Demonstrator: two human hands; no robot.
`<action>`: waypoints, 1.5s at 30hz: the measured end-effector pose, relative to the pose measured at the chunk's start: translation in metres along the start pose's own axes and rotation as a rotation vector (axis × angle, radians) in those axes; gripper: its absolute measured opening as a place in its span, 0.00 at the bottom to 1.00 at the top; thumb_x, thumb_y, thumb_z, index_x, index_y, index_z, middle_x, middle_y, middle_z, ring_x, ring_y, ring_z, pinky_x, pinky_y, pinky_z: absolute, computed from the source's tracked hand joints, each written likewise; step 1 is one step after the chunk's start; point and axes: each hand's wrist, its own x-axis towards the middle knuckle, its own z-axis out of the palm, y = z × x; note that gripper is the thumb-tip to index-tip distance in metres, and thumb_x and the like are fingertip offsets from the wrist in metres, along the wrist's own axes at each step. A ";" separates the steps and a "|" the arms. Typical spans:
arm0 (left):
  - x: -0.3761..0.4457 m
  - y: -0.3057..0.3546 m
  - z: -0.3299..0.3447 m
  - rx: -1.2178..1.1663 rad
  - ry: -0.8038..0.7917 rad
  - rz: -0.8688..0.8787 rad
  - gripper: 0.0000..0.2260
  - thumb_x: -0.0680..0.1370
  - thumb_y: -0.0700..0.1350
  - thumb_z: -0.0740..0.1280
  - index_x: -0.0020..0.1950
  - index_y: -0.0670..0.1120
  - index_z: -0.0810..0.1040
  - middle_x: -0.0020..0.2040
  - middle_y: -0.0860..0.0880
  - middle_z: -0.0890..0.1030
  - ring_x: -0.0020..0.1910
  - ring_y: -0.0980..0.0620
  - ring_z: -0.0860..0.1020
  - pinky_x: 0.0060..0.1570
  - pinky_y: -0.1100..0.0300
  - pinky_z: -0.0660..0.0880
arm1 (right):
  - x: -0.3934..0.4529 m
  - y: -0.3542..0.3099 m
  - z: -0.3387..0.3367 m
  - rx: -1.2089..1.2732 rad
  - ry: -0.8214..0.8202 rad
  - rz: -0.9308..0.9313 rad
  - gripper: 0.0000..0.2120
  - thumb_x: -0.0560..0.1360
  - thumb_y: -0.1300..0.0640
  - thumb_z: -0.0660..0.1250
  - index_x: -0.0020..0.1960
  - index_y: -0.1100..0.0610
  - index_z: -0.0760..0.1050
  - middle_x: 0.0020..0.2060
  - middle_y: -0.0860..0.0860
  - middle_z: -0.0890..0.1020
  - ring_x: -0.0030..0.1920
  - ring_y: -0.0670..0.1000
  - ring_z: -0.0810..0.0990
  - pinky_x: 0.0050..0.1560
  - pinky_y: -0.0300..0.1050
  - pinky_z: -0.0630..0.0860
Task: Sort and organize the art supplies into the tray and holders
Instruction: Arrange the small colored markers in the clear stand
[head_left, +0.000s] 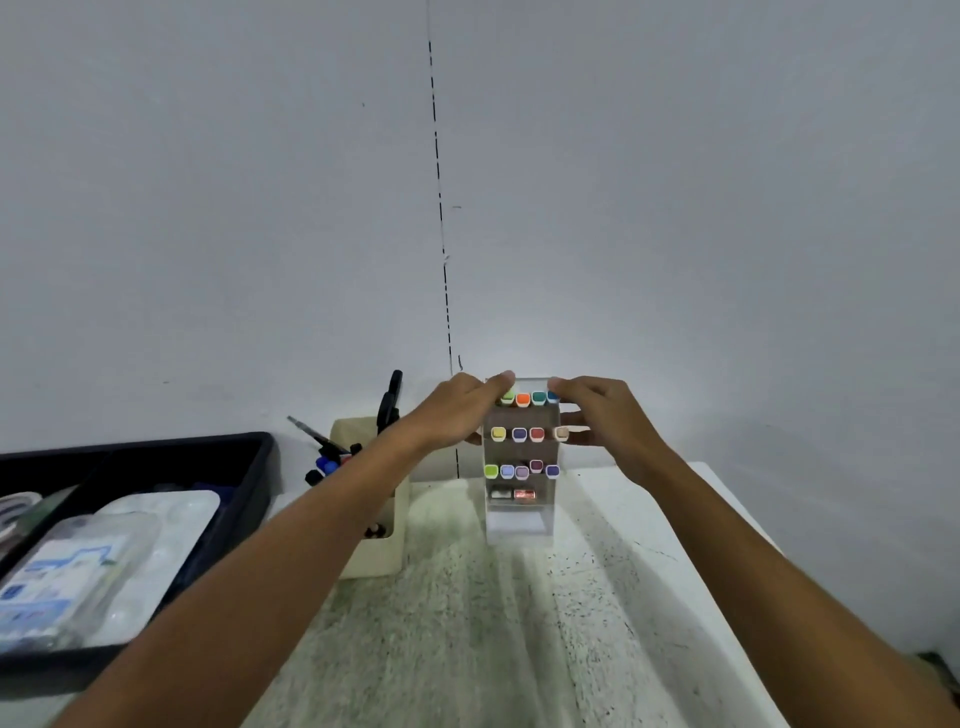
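A clear acrylic marker holder stands upright on the white table near the wall. Several markers lie in its tiers, their coloured caps facing me. My left hand grips the holder's upper left side, its thumb on the top edge. My right hand grips the upper right side, fingers curled round the edge. A cream pen holder with pens and black scissors stands to the left, partly hidden behind my left forearm. A dark tray sits at the far left.
The tray holds a white paint palette and a clear packet of supplies. A grey wall rises right behind the table. The table's right edge runs diagonally at the right.
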 end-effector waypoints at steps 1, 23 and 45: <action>0.001 0.002 0.000 0.052 0.002 -0.002 0.40 0.72 0.70 0.53 0.50 0.32 0.79 0.46 0.40 0.84 0.48 0.44 0.82 0.53 0.46 0.79 | -0.001 0.000 -0.001 0.009 -0.006 0.001 0.12 0.78 0.51 0.66 0.46 0.61 0.80 0.43 0.54 0.84 0.43 0.55 0.85 0.39 0.43 0.79; -0.004 0.014 0.001 -0.090 -0.149 -0.122 0.22 0.81 0.56 0.53 0.59 0.40 0.76 0.51 0.45 0.80 0.47 0.47 0.76 0.53 0.50 0.76 | 0.002 0.001 -0.014 0.014 -0.110 -0.030 0.15 0.77 0.50 0.67 0.47 0.63 0.81 0.43 0.55 0.85 0.43 0.53 0.85 0.37 0.41 0.78; -0.014 -0.001 0.009 -0.027 0.230 0.165 0.14 0.69 0.66 0.66 0.43 0.58 0.83 0.53 0.55 0.79 0.55 0.56 0.77 0.51 0.57 0.75 | 0.010 0.011 -0.022 -0.055 -0.114 -0.135 0.09 0.77 0.50 0.66 0.48 0.55 0.80 0.46 0.50 0.84 0.50 0.54 0.83 0.44 0.50 0.83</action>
